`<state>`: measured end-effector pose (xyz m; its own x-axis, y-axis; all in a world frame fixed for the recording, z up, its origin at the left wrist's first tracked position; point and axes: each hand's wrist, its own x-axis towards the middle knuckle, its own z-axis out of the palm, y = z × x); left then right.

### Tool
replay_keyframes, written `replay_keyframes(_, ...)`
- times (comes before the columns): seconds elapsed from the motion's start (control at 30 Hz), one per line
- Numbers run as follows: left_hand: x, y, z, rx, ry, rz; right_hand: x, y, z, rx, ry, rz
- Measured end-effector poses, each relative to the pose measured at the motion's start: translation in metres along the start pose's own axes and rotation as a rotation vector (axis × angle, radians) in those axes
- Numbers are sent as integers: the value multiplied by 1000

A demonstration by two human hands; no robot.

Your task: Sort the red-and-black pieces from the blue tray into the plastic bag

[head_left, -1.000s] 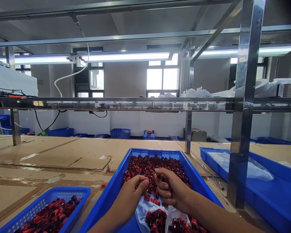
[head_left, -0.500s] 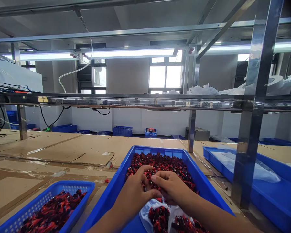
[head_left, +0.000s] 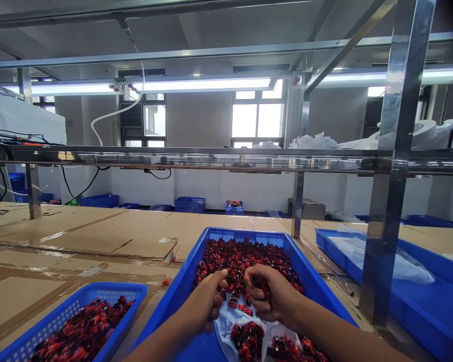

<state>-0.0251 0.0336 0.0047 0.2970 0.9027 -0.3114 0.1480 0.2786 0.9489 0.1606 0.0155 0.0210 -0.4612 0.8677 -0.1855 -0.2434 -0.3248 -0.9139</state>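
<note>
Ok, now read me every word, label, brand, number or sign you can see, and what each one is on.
No text can be read.
Small green item behind the far left of the table: it has pale marks, too small to read.
Blue tray, blue basket, white box: no lettering shows.

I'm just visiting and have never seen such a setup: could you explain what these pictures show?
No robot here: these are a person's bare hands, filmed forward and down from a camera on their head. The left hand and right hand are over a big blue tray of small red-black pieces. The right seems curled around some; I can't tell about the left. On the cardboard tabletop, a blue basket of similar pieces stands at left, another blue tray holding white plastic at right.
</note>
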Motion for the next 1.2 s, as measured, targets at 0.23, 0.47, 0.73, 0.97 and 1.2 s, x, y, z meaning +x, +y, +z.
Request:
replay_keyframes(0.23,-8,8,3,-19,72,-118,5,4,-2,-46,99,6)
replay_keyframes(0.47,2,-2,-2,-114,-56,-141,1,4,3,-56,153,-21)
replay_keyframes(0.73,3,0,-2,-207,-136,-149,4,10,10,-386,158,-170)
replay_keyframes(0.97,-14,9,13,-301,-212,-73,-7,18,22,-1230,109,-606)
replay_keyframes(1.2,-17,6,16,-218,-272,39,-2,22,26,-908,125,-550)
